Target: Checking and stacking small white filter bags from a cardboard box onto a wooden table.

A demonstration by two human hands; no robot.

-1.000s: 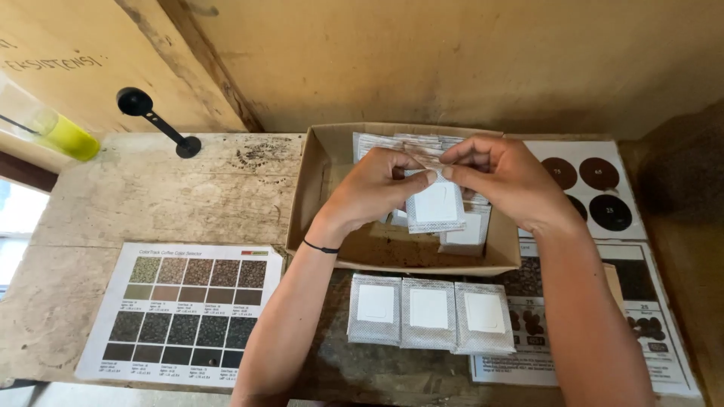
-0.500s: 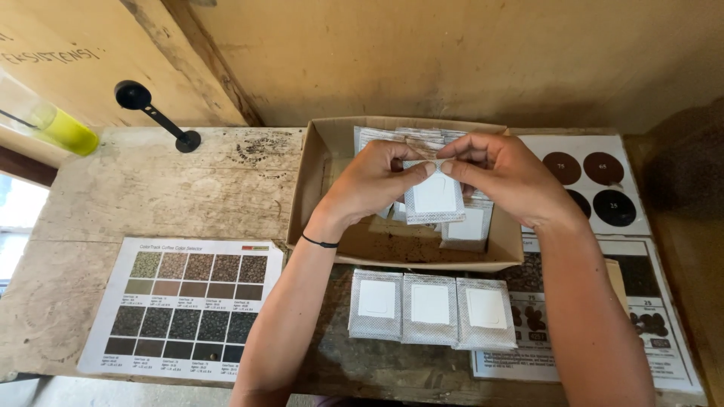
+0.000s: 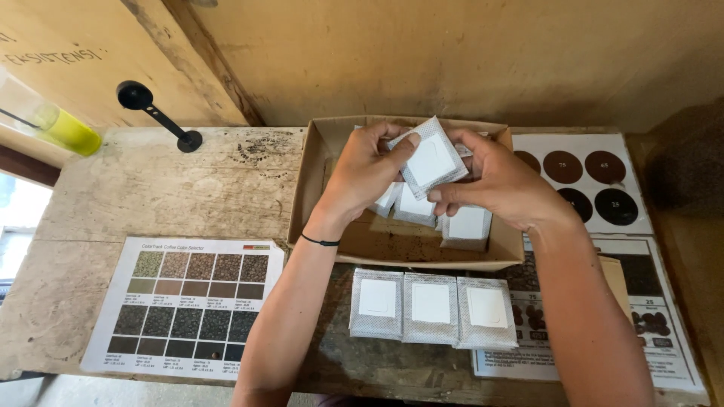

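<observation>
On the worn wooden bench point(image 3: 151, 196), an open cardboard box point(image 3: 392, 245) sat against the wall, flanked by a colour chart point(image 3: 188, 305) on the left and a sheet of brown discs point(image 3: 584, 181) on the right. In front of the box lay a row of three pouches point(image 3: 431, 307), side by side and touching. Over the box, your left hand point(image 3: 366, 173) and right hand point(image 3: 501, 185) both pinched one small white pouch point(image 3: 431, 157), tilted, fingers closed on its edges. You looked mid-pick; setting it beside the row would call for a clean lift clear of the box wall.
</observation>
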